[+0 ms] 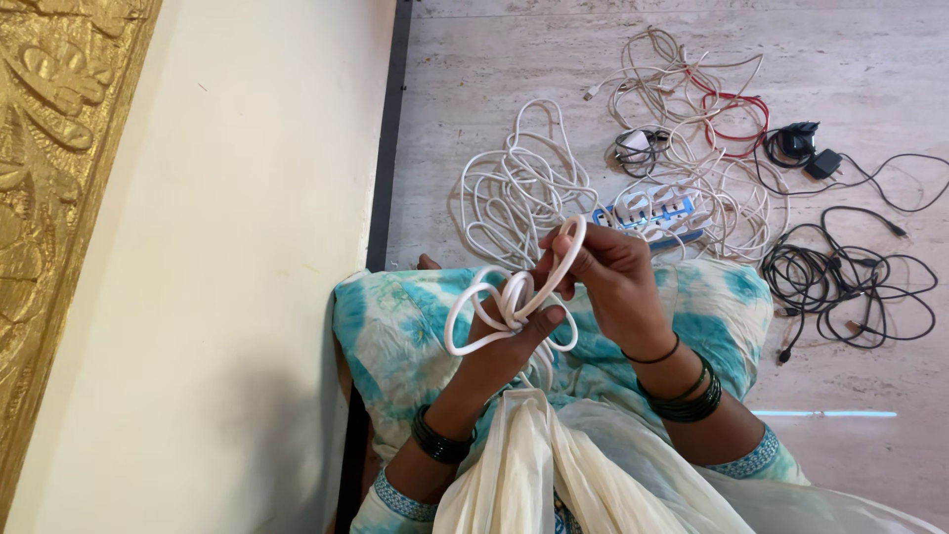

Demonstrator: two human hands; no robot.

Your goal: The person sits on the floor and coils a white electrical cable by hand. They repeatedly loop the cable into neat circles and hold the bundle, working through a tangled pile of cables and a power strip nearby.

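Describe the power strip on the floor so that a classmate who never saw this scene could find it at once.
Start at the pale stone floor beyond the person's knees. Just past the right hand, amid tangled white cables, lies the power strip. It is the only flat white-and-blue block with sockets; everything around it is loose cord.

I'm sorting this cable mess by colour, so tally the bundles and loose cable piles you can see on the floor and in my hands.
White: 3, namely the coil in the hands, the loose pile on the floor and the tangle around the power strip.
Black: 2, namely the tangle at right and the chargers with leads.
Red: 1, the red cable.
Total: 6. Strands inside tangles can't be separated.
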